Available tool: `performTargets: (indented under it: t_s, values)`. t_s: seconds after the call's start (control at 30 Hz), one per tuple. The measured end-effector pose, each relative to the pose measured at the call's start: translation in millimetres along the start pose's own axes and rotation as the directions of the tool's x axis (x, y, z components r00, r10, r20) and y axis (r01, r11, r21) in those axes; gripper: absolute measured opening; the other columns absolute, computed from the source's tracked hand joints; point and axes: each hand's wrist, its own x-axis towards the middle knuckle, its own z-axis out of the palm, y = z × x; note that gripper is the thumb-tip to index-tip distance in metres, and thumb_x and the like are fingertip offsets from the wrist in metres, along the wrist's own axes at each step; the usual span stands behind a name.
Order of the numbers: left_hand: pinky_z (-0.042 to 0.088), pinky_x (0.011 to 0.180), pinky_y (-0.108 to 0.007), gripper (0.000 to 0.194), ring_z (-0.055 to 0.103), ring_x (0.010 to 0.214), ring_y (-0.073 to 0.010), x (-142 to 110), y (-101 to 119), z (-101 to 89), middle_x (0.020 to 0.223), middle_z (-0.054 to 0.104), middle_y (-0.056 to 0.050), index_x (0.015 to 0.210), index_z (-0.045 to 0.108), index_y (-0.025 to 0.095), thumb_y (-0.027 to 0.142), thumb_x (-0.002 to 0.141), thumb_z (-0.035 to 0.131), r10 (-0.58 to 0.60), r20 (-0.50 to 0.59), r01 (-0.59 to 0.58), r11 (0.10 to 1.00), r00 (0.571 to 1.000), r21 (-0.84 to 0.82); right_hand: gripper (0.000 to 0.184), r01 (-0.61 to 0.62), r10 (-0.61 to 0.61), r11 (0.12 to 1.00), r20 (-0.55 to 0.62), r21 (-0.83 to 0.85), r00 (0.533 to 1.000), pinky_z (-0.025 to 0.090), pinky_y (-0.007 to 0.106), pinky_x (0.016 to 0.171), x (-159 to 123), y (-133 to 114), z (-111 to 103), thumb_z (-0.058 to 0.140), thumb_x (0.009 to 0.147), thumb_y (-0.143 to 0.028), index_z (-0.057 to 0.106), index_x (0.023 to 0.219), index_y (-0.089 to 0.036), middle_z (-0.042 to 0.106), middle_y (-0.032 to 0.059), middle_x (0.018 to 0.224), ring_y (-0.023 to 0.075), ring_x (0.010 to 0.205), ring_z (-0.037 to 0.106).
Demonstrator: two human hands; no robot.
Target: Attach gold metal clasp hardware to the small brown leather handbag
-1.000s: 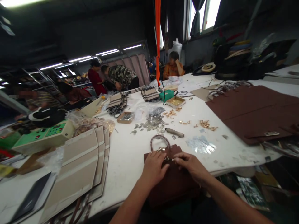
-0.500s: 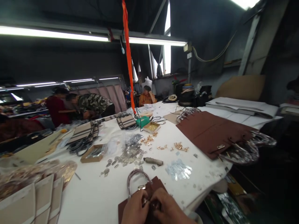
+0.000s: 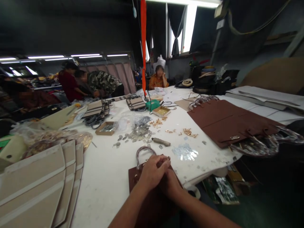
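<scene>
Centrally on the white-topped table (image 3: 102,177), a shallow brown cardboard tray (image 3: 104,133) holds grey metal pieces, and a smaller open cardboard box (image 3: 157,114) farther back holds small gold-coloured pieces. Just beside that box sits a green box (image 3: 152,104), whose contents I cannot make out. At the left, a clear plastic bag (image 3: 82,138) contains gold-toned items, crumpled and too blurred to name; it lies behind the stacked beige panels (image 3: 35,177). Loose grey metal plates (image 3: 140,133) spread between the cardboard tray and a grey-brown, tube-shaped tool (image 3: 161,142). The dark brown handbag with a looped, plastic-wrapped handle (image 3: 135,177) is at the near table edge, directly beneath both hands, its handle rising just beyond the left hand (image 3: 152,171). That hand is bent over the bag's upper part, thumb and fingers close together; whether they pinch anything, I cannot tell. The right hand (image 3: 171,182) sits low against the bag, partly covered by the left, its fingertips hidden, so its grip cannot be told.
</scene>
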Motion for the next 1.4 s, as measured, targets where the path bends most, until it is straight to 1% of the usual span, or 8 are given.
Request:
performTargets:
  t_s: [0.13,0.3,0.4,0.5,0.73,1.0,1.17,1.4]
  values:
    - [0.048,0.104,-0.040,0.026,0.064,0.111,-0.0233,-9.0,-28.0,2.4,0.114,0.072,-0.007,0.113,0.070,0.021,0.033,0.098,0.052,-0.009,-0.133,0.017,0.998,0.991,0.064,0.026,-0.224,0.231,0.964,-0.035,0.146,0.972,0.057,0.041,0.098,14.6,16.3,-19.5,0.063,0.089,-0.034,0.079,0.108,-0.026,0.079,0.0039,0.108,0.0263,0.101,0.073]
    - [0.048,0.102,-0.043,0.031,0.060,0.111,-0.0282,-18.9,-54.8,9.2,0.114,0.070,-0.011,0.117,0.066,0.017,0.028,0.087,0.068,0.030,-0.026,-0.017,0.914,0.999,0.405,0.035,-0.471,0.458,0.867,0.112,0.166,0.882,0.059,0.032,0.070,24.1,33.2,-52.6,0.070,0.083,-0.044,0.078,0.108,-0.021,0.078,0.0030,0.077,0.0236,0.075,0.075]
    - [0.046,0.102,-0.046,0.044,0.057,0.113,-0.0321,-13.5,-52.0,13.9,0.114,0.069,-0.013,0.123,0.065,0.016,0.037,0.084,0.073,0.043,0.027,-0.051,0.850,0.999,0.525,0.032,-0.427,0.419,0.903,0.131,0.040,0.898,0.058,0.031,0.070,24.0,32.3,-67.3,0.069,0.084,-0.042,0.079,0.106,-0.022,0.078,0.0021,0.077,0.0219,0.072,0.074]
    - [0.045,0.101,-0.047,0.042,0.056,0.114,-0.0342,-3.9,-46.2,15.0,0.113,0.068,-0.013,0.119,0.067,0.017,0.041,0.085,0.072,-0.006,0.047,-0.022,0.821,0.999,0.571,0.026,-0.288,0.302,0.949,0.109,-0.127,0.947,0.058,0.033,0.084,21.5,27.5,-75.1,0.066,0.087,-0.035,0.081,0.105,-0.025,0.081,0.0030,0.098,0.0232,0.089,0.075]
    - [0.044,0.100,-0.046,0.038,0.057,0.109,-0.0356,14.4,-46.9,9.9,0.104,0.068,-0.014,0.109,0.074,0.019,0.045,0.081,0.072,-0.062,0.137,-0.016,0.864,0.989,0.503,0.026,-0.104,0.154,0.945,0.143,-0.310,0.978,0.056,0.038,0.093,15.9,28.4,-79.2,0.062,0.089,-0.026,0.079,0.108,-0.026,0.079,0.0029,0.108,0.0247,0.098,0.074]
    - [0.047,0.088,-0.040,0.035,0.062,0.104,-0.0359,26.5,-37.2,3.1,0.098,0.070,-0.014,0.088,0.073,0.019,0.051,0.076,0.072,-0.135,0.206,0.031,0.898,0.969,0.438,0.023,-0.200,0.245,0.943,0.148,-0.268,0.958,0.052,0.028,0.067,14.6,16.9,-82.4,0.063,0.088,-0.028,0.078,0.106,-0.027,0.077,-0.0010,0.081,0.0188,0.070,0.071]
    - [0.045,0.069,-0.034,0.033,0.065,0.079,-0.0278,31.7,-25.6,-6.1,0.088,0.072,-0.010,0.091,0.072,0.017,0.047,0.077,0.069,-0.203,0.268,0.093,0.923,0.942,0.373,0.022,-0.254,0.277,0.946,0.091,-0.203,0.957,0.051,0.028,0.067,7.6,12.2,-82.9,0.064,0.088,-0.032,0.075,0.106,-0.025,0.075,-0.0019,0.077,0.0175,0.067,0.070]
    - [0.044,0.064,-0.028,0.025,0.064,0.071,-0.0203,35.1,-33.3,-6.8,0.079,0.073,-0.004,0.086,0.073,0.018,0.041,0.077,0.070,-0.224,0.355,0.153,0.964,0.907,0.217,0.022,-0.290,0.305,0.945,0.088,-0.150,0.948,0.049,0.027,0.061,2.3,12.3,-85.0,0.065,0.088,-0.034,0.074,0.107,-0.025,0.073,-0.0024,0.074,0.0167,0.063,0.068]
